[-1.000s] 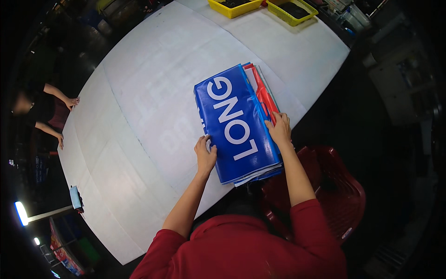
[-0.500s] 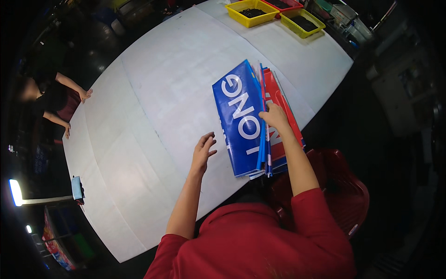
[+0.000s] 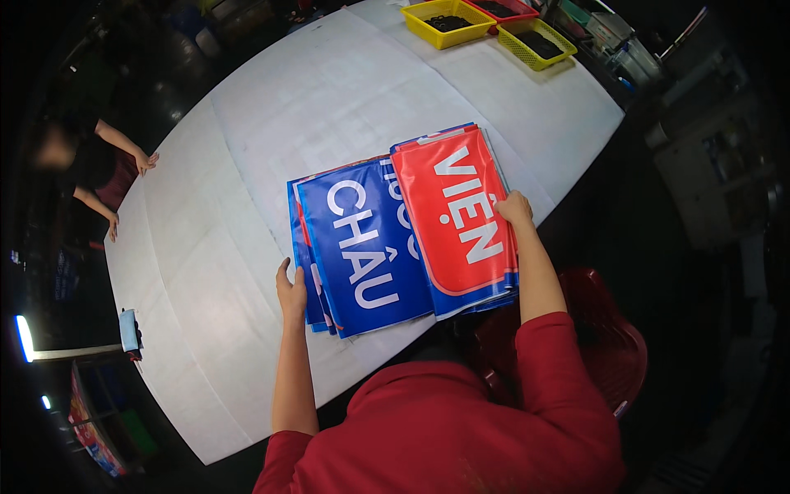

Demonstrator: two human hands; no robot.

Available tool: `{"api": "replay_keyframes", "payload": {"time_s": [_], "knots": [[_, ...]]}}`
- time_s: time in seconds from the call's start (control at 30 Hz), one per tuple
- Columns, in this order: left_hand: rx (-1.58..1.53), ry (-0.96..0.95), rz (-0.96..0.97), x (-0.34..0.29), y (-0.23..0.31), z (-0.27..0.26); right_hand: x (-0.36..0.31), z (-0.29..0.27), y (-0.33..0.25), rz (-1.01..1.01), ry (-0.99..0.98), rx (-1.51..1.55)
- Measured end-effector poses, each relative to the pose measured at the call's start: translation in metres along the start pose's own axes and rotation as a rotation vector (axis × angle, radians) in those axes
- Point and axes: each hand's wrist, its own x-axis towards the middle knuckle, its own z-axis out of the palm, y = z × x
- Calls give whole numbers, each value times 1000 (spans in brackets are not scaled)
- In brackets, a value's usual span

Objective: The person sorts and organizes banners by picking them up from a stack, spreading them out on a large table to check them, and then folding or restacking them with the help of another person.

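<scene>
A folded printed banner [image 3: 360, 247] lies in front of me on the white table [image 3: 239, 329]. Its left part is blue with large white lettering, and its right part is a red panel [image 3: 453, 210] with white lettering and a blue border. Several layers show along its edges. My right hand [image 3: 515, 209] pinches the right edge of the red panel. At the banner's left edge is my left hand [image 3: 291, 291], fingers pointing away from me and apart, the thumb beside the layers; it grips nothing that I can see.
Yellow baskets [image 3: 448, 37] and a red basket [image 3: 520, 10] holding dark items stand at the table's far right. A person [image 3: 107, 177] rests both hands on the left edge. A red plastic chair [image 3: 605, 354] stands by my right side. A small light-blue item [image 3: 129, 329] sits at the left edge.
The folded banner has spread out leftward, showing a wide blue part beside the red panel. My left hand has moved left to its edge; my right hand has shifted right.
</scene>
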Motion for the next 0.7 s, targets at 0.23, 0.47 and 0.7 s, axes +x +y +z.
{"api": "replay_keyframes", "payload": {"time_s": [0.23, 0.47, 0.7], "knots": [[-673, -464, -292, -5, 51, 23, -179, -24, -111, -853, -841, 725], [-803, -500, -451, 28, -29, -5, -81, -36, -22, -629, -876, 1759], [636, 169, 429, 28, -11, 37, -49, 117, -37, -636, -89, 649]]}}
